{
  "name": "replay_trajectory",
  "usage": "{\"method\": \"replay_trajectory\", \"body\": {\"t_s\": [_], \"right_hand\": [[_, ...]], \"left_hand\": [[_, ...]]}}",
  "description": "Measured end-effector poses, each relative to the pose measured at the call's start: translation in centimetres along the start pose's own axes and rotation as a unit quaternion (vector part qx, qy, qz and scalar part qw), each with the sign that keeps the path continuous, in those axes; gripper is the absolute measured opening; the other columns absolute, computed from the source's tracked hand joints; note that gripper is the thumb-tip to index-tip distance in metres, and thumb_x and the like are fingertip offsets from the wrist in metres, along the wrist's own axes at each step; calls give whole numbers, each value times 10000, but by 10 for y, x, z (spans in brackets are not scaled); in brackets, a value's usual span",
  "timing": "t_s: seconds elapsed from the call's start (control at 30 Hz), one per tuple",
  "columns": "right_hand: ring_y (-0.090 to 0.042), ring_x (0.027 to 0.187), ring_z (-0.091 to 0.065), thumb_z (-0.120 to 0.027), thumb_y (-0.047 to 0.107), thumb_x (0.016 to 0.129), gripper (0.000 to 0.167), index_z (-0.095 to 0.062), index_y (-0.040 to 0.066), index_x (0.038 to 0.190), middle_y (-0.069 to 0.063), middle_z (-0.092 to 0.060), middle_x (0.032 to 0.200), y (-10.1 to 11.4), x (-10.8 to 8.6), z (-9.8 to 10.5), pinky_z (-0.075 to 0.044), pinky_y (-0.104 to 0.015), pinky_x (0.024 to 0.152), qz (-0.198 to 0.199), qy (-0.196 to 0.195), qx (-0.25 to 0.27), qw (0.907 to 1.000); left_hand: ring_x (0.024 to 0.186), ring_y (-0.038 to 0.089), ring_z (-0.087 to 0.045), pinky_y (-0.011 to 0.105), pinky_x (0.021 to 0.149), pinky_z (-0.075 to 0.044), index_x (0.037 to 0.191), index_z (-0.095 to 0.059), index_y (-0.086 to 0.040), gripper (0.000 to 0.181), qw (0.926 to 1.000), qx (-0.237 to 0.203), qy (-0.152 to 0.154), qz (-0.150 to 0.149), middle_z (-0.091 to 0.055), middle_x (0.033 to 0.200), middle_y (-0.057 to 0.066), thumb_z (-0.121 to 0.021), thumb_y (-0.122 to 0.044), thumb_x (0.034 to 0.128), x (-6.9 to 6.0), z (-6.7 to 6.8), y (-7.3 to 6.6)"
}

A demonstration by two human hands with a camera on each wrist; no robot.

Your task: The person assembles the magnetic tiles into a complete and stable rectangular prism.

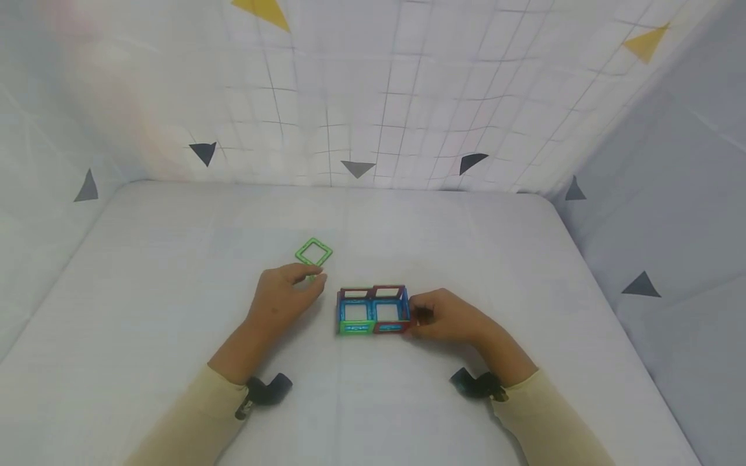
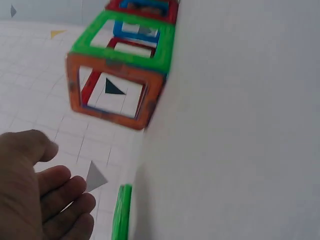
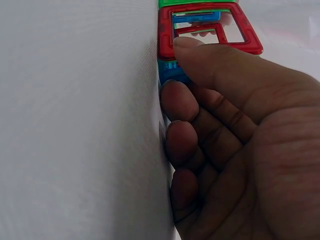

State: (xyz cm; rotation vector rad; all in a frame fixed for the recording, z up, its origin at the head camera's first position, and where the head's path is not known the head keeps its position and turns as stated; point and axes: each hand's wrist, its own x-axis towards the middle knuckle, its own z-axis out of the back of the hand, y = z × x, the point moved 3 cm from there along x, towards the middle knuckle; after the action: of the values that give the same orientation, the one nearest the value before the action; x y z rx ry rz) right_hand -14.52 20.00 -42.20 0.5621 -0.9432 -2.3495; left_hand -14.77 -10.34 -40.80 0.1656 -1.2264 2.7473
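Observation:
A small box of magnetic tiles (image 1: 372,312), made of square window-frame tiles, stands on the white table. Blue, red and green frames show from above, and the left wrist view adds an orange end tile (image 2: 75,90). At the box's right end my right hand (image 1: 445,316) grips it; in the right wrist view the thumb lies against a red tile (image 3: 166,32) and the other fingers are curled. A loose green square tile (image 1: 303,248) lies behind the box to the left. Over its near corner hovers my left hand (image 1: 285,294), fingers loosely bent; whether it touches is unclear.
White cloth covers the table (image 1: 175,259). Behind it hangs a pale grid-lined sheet (image 1: 350,110) with dark and yellow triangles. A grey side sheet (image 1: 658,213) rises at the right. Each wrist carries a small black camera (image 1: 268,391).

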Motion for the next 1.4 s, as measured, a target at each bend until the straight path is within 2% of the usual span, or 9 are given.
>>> {"method": "replay_trajectory", "body": {"t_s": [0.1, 0.17, 0.27, 0.4, 0.7, 0.87, 1.17, 1.4], "right_hand": [[-133, 725, -551, -817, 252, 822, 174, -676, 231, 923, 86, -591, 758, -1, 0, 0, -489, -241, 593, -15, 9, 1, 10000], [-135, 724, -551, -815, 248, 823, 170, -678, 230, 923, 84, -593, 757, -2, 1, -1, -489, -243, 591, -6, 8, 2, 10000], [-134, 724, -553, -812, 240, 826, 168, -683, 233, 933, 87, -598, 759, -3, 1, -1, -492, -243, 592, -14, 18, -13, 10000], [-130, 726, -553, -811, 235, 827, 171, -685, 236, 942, 92, -598, 760, -2, 1, 0, -495, -242, 597, -2, 19, -37, 10000], [-122, 728, -551, -811, 243, 828, 176, -687, 242, 953, 97, -594, 764, -5, 1, -1, -494, -241, 603, 70, 5, -70, 10000], [-132, 733, -554, -809, 238, 829, 175, -691, 237, 958, 91, -597, 767, -3, 1, -1, -495, -243, 606, 66, 9, -34, 10000], [-128, 732, -554, -809, 227, 827, 176, -695, 227, 961, 98, -605, 771, 0, 1, 0, -498, -240, 606, 9, 32, -44, 10000], [-129, 726, -555, -806, 226, 830, 172, -694, 222, 960, 94, -601, 764, -1, 1, 0, -494, -241, 597, 10, 33, -50, 10000]], "left_hand": [[1155, 252, -661, 457, 998, -527, 1120, -757, -108, 325, 9981, 487, -60, -378, -736, 1146, 56, -694, -342, 905, 3, 7, 4], [1146, 270, -659, 465, 995, -526, 1128, -746, -96, 345, 9954, 823, 13, -481, -731, 1146, 77, -706, -345, 893, 5, 11, 6], [1143, 283, -648, 472, 996, -519, 1151, -726, -86, 369, 9910, 1241, 177, -478, -722, 1154, 91, -717, -339, 881, 7, 15, 8], [1195, 296, -604, 486, 1035, -486, 1212, -691, -80, 416, 9866, 1554, 430, -256, -693, 1212, 102, -716, -332, 881, 9, 18, 11], [1273, 314, -547, 495, 1090, -441, 1314, -611, -48, 535, 9778, 1880, 900, 209, -623, 1329, 132, -721, -331, 874, 10, 16, 16], [1302, 328, -520, 505, 1106, -421, 1336, -592, -38, 573, 9747, 1921, 1069, 392, -599, 1360, 144, -742, -328, 865, 9, 15, 17], [1295, 330, -523, 503, 1111, -416, 1307, -612, -28, 552, 9731, 1948, 1176, 356, -613, 1337, 147, -762, -310, 857, 8, 15, 17], [1275, 320, -534, 498, 1094, -436, 1310, -614, -36, 553, 9746, 1922, 1117, 271, -614, 1333, 139, -756, -296, 843, 9, 22, 8]]}}
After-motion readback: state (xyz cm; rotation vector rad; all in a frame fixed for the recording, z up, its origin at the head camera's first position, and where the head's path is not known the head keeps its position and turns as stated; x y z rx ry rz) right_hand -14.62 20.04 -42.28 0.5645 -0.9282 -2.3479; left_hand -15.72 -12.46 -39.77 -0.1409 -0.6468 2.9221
